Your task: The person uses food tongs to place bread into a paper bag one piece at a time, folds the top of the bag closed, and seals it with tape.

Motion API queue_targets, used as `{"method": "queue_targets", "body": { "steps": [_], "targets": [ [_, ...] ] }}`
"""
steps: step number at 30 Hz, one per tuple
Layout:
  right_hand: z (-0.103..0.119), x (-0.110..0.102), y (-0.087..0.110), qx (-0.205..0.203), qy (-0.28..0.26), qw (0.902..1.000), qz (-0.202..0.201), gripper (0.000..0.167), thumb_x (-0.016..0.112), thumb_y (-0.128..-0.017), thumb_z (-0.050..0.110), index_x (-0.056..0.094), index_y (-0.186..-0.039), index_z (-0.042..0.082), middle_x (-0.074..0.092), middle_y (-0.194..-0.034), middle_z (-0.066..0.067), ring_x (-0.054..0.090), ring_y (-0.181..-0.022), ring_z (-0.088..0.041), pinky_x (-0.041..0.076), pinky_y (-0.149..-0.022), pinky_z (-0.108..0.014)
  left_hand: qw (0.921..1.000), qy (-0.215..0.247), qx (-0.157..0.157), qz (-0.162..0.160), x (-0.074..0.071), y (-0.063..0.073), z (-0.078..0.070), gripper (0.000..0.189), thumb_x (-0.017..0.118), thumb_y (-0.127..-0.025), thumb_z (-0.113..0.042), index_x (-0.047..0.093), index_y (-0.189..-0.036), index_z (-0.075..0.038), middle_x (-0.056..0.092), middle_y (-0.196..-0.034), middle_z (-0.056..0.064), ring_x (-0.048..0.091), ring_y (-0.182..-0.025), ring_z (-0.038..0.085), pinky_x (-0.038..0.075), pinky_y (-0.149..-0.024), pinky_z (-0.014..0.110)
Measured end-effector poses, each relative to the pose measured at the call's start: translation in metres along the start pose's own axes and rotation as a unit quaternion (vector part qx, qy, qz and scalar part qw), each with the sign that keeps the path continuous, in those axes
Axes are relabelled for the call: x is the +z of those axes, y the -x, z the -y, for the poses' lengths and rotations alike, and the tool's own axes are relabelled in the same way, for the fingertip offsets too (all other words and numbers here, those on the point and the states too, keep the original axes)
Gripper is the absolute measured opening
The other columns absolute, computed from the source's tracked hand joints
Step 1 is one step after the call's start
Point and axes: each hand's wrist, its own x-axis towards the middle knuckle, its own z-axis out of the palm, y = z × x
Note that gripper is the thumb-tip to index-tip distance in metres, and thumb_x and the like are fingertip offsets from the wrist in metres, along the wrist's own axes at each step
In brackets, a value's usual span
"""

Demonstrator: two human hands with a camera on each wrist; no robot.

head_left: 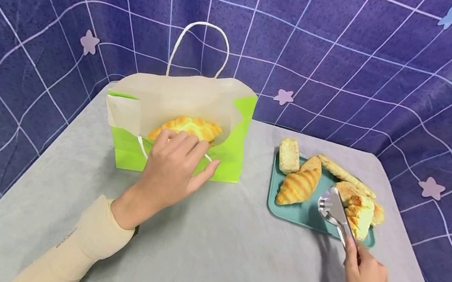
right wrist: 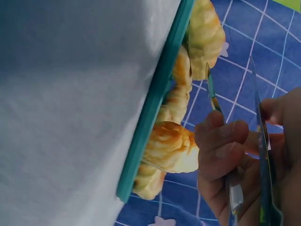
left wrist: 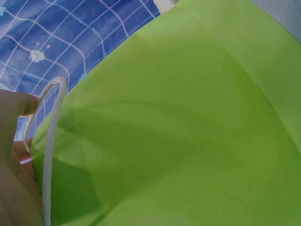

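A green paper bag (head_left: 223, 159) with a white lining stands upright, a golden croissant-like bread (head_left: 193, 126) showing in its mouth. My left hand (head_left: 173, 167) grips the bag's front rim, fingers hooked over the edge, fingertips hidden inside. Beside its thumb runs the white front handle (left wrist: 52, 122). In my right hand (head_left: 368, 279) are metal serving tongs (head_left: 338, 217), held over a teal tray (head_left: 310, 215). The tongs' two arms stand apart in the right wrist view, with no bread between them. Closest to the tongs lies a pale-topped pastry (head_left: 359, 216).
On the tray's left lie a croissant (head_left: 299, 184) and a block-shaped bread (head_left: 289, 156); a long breadstick (head_left: 346, 175) lies along its back right. The bag's rear handle (head_left: 204, 23) rises in a loop. A purple grid-patterned cloth (head_left: 325, 68) hangs behind the grey table (head_left: 228, 251).
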Motion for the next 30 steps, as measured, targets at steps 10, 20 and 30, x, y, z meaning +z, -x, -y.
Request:
{"method": "queue_targets", "body": {
  "steps": [10, 20, 30],
  "targets": [
    [-0.001, 0.007, 0.005, 0.057, -0.002, 0.9908, 0.123, 0.059, 0.025, -0.108, 0.043, 0.058, -0.075, 0.008, 0.055, -0.062, -0.002, 0.043, -0.053, -0.019, 0.033, -0.05, -0.033, 1.0, -0.004, -0.003, 0.003, 0.001, 0.0, 0.0, 0.028, 0.066, -0.088, -0.03, 0.058, -0.083, -0.003, 0.053, -0.072, 0.009, 0.053, -0.067, 0.031, 0.038, -0.071, 0.046],
    [0.005, 0.015, -0.007, -0.018, 0.017, 0.9949, 0.098, 0.05, 0.033, -0.108, 0.039, 0.059, -0.076, 0.01, 0.055, -0.063, -0.004, 0.055, -0.061, -0.028, 0.041, -0.057, -0.048, 1.0, -0.006, -0.002, 0.005, 0.001, 0.0, -0.001, 0.029, 0.066, -0.088, -0.031, 0.059, -0.083, -0.003, 0.053, -0.071, 0.009, 0.052, -0.066, 0.03, 0.038, -0.07, 0.046],
    [0.017, 0.015, -0.012, -0.028, 0.017, 0.9961, 0.082, 0.051, 0.042, -0.104, 0.045, 0.071, -0.095, 0.004, 0.062, -0.068, -0.007, 0.059, -0.061, -0.027, 0.043, -0.054, -0.048, 1.0, -0.004, -0.002, 0.003, 0.002, 0.0, -0.001, 0.028, 0.066, -0.089, -0.03, 0.06, -0.084, -0.003, 0.053, -0.071, 0.008, 0.051, -0.066, 0.03, 0.038, -0.071, 0.046]
  ]
}}
